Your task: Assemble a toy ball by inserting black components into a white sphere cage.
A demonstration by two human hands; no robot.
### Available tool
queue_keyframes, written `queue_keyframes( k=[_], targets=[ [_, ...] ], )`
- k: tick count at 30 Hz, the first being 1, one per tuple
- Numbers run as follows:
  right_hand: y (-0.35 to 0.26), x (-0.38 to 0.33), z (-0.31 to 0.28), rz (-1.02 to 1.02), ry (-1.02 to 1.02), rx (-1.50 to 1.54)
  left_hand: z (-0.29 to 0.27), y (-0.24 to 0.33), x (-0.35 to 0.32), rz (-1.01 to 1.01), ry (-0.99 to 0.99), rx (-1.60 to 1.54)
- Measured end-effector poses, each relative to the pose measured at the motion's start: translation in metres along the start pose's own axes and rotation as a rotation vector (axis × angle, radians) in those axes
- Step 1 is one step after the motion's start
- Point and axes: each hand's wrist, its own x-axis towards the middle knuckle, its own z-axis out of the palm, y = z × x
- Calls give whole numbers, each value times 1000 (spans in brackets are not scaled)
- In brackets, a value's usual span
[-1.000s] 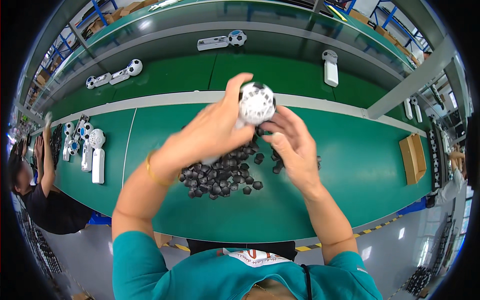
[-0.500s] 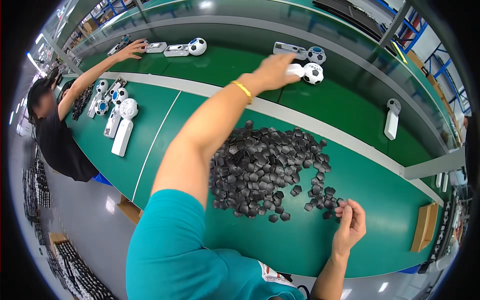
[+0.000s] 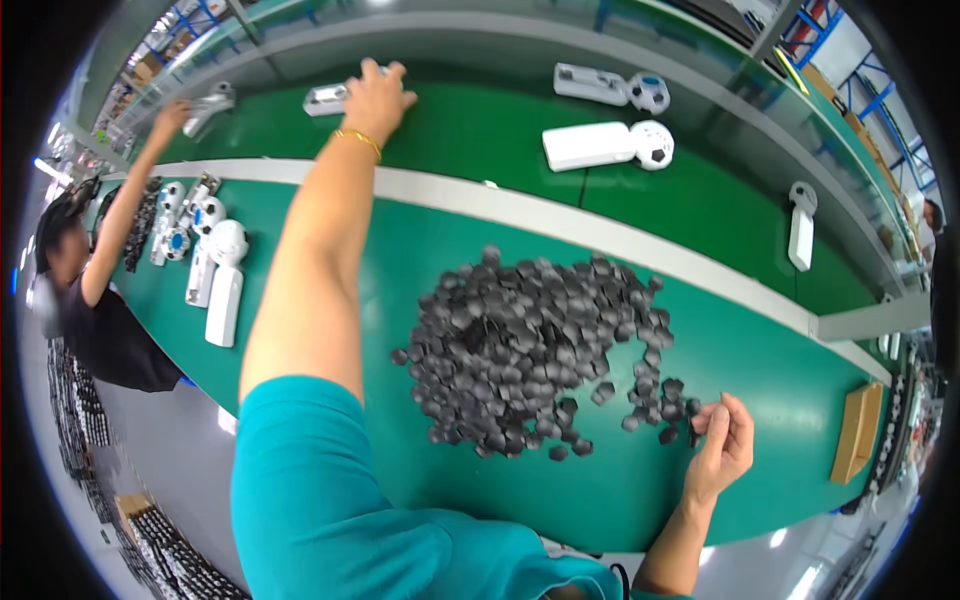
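My left hand (image 3: 378,103) reaches far over the green conveyor, its fingers spread above the ball end of a white handheld device (image 3: 326,99). That end is mostly covered by the hand, so contact is hard to make out. My right hand (image 3: 724,440) is closed in a pinch at the right of the table, with a small black pentagon piece (image 3: 693,425) at its fingertips. Left of it lies a large heap of black pentagon pieces (image 3: 500,350), with a few strays around it.
Two white devices with football-patterned heads (image 3: 590,146) (image 3: 592,84) lie on the conveyor, another (image 3: 802,235) farther right. Several more (image 3: 224,300) rest on the table at left. A co-worker (image 3: 105,320) reaches to the conveyor there. A cardboard tray (image 3: 857,432) stands at the right edge.
My left hand has let go of a white device on the conveyor and swung left to another. My right hand keeps its pinch beside the heap. The co-worker's hand has shifted left.
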Motion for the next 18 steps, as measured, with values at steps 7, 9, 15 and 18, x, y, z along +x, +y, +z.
queue_keyframes(
  k=[7, 9, 15, 18],
  targets=[
    [-12, 7, 15, -32, -22, 35, -22, -30, -2, -7, -12, -7],
    [-13, 2, 14, -9, -38, 31, -24, -58, -10, 57, -18, -4],
    [-19, -12, 22, -177, -423, -7, -76, -100, -69, -289, -230, -1424],
    [-27, -20, 35, -345, -521, -52, -112, -95, -112, -683, -157, -1971]
  ],
)
